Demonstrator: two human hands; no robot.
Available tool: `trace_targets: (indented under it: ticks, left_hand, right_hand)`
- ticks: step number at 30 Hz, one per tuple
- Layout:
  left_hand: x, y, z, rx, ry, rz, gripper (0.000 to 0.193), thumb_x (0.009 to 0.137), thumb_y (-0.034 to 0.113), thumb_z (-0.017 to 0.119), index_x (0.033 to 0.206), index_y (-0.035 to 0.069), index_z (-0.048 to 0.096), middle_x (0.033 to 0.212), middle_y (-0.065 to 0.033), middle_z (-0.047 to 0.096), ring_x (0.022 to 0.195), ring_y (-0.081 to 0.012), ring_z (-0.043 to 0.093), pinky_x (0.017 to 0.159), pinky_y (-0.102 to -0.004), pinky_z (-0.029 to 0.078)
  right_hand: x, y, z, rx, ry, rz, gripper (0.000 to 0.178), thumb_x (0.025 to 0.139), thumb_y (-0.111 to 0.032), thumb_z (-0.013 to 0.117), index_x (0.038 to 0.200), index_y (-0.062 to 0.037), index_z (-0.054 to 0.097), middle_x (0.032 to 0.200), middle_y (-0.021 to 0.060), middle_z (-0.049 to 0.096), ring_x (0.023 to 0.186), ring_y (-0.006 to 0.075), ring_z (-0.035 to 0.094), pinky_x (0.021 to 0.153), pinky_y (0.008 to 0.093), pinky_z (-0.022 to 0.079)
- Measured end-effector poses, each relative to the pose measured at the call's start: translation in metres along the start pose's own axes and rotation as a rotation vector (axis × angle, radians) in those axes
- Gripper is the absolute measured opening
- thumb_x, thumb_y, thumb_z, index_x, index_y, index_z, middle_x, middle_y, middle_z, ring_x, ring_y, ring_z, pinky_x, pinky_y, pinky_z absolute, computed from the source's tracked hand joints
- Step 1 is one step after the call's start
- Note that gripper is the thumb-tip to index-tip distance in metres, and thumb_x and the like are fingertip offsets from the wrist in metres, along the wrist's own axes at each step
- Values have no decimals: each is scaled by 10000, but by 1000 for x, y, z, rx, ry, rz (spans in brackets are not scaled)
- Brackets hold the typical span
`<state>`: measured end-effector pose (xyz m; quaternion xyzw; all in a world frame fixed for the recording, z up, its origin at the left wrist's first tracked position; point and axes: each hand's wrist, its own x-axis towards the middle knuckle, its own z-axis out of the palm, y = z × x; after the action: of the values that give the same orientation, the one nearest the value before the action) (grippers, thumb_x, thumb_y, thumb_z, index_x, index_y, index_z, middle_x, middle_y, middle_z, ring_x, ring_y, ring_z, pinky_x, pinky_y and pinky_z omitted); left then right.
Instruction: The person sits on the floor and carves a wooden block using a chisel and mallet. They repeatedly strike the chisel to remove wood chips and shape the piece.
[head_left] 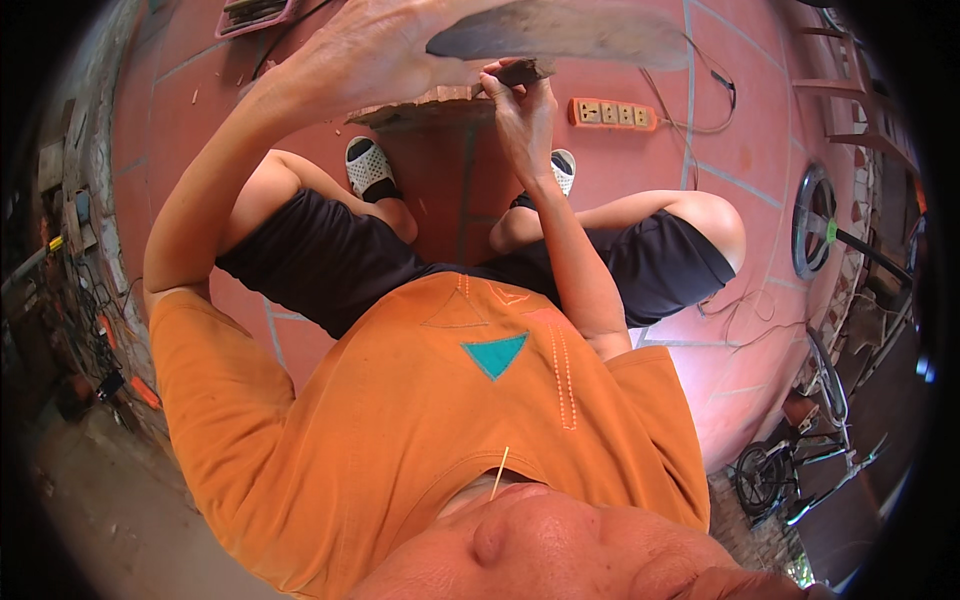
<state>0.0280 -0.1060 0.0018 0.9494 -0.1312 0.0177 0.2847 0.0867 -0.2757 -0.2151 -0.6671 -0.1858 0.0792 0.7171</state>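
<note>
A broad grey metal blade [570, 35], blurred along its right part, is gripped in the left hand [375, 60]; the handle is hidden, and the upper part of the hand is cut off by the frame edge. The blade is pointed rightward across the front of the body. A short dark brown piece, wood-like in look [525, 71], is pinched between the thumb and fingers of the right hand [525, 125], just beyond the seated person's feet. The piece is seen directly below the blade in the view; whether the two are touching cannot be told. A rough-edged brown block [415, 108] is seen low between the hands, near the piece, its far side covered by the left hand and the blade. Bent knees in black shorts [320, 255] are spread to either side, below an orange T-shirt [400, 400] marked with a teal triangle. White perforated clogs [368, 160] are worn on the feet. To the right of the block, an orange power strip [612, 115] with a trailing cord is laid on the red tiled floor [760, 230]. Thin sticks are held in a pink tray [262, 27] at upper left. A small bicycle [770, 480] is seen at lower right.
</note>
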Motion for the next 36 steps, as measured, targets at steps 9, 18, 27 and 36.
trace_targets:
  ticks: [9, 18, 27, 36]
  left_hand:
    - [-10, -32, 10, 55, -168, -16, 719, 899, 215, 742, 1546, 88, 457, 1352, -269, 627, 1205, -408, 642, 1017, -433, 512]
    - [7, -22, 2, -156, 79, 185, 782, 881, 251, 794, 1541, 26, 439, 1344, -279, 635, 1197, -377, 669, 1005, -401, 521]
    - [14, -40, 4, -143, -48, 76, 809, 886, 367, 772, 1546, 42, 434, 1284, -294, 649, 1136, -424, 675, 975, -438, 535]
    - [11, -48, 1, -113, -6, 89, 784, 899, 353, 773, 1548, 61, 442, 1281, -293, 653, 1132, -424, 681, 976, -444, 541]
  right_hand:
    - [3, 10, 1, -62, 0, -9, 218, 920, 65, 706, 1088, -13, 591, 1028, 87, 683, 923, 169, 679, 787, 304, 567]
    - [6, -6, -7, 382, 25, 267, 247, 956, 56, 667, 1157, -32, 554, 1057, 83, 679, 976, 181, 697, 788, 315, 615]
    - [3, -7, -3, 149, 1, 51, 206, 969, 60, 654, 1146, -10, 576, 1065, 72, 675, 990, 164, 680, 830, 304, 596]
    - [10, -12, 3, 223, 11, 161, 218, 969, 67, 653, 1157, -1, 566, 1057, 74, 677, 951, 145, 663, 794, 290, 583]
